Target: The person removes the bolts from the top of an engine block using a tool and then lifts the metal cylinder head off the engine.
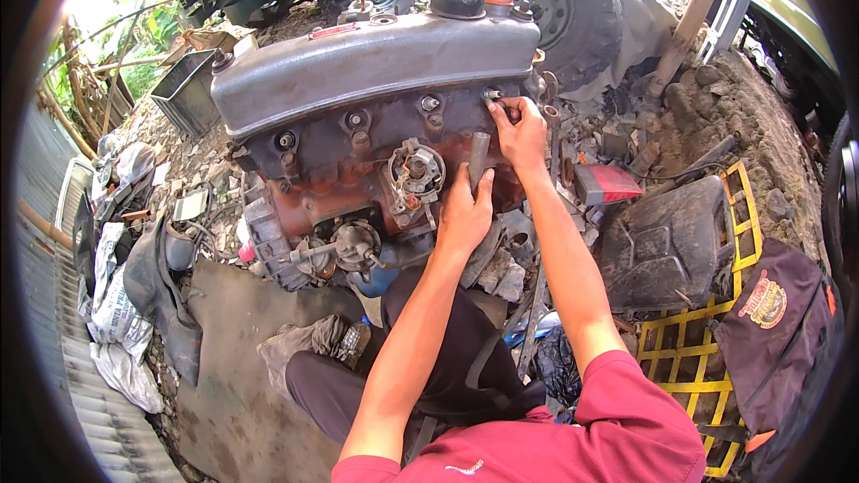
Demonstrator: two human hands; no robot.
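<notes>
An engine with a grey valve cover (376, 63) and a rusty red block (313, 201) stands in front of me. My right hand (522, 134) has its fingertips closed on a spark plug (492, 94) at the right end of the engine's side. In my left hand (465, 212) is a grey metal tube, like a spark plug socket (480, 154), held upright. More spark plugs (430, 103) stick out along the side to the left. Between the hands and the lower block sits an uncapped distributor (417, 170), its inner parts showing.
A fuel pump (356, 244) juts from the lower block. On my right lie a red lamp (608, 184), a black jerrycan (667, 246), a yellow metal grid (689, 349) and a dark bag (778, 322). Rubble surrounds the engine; a large tyre (573, 13) stands behind.
</notes>
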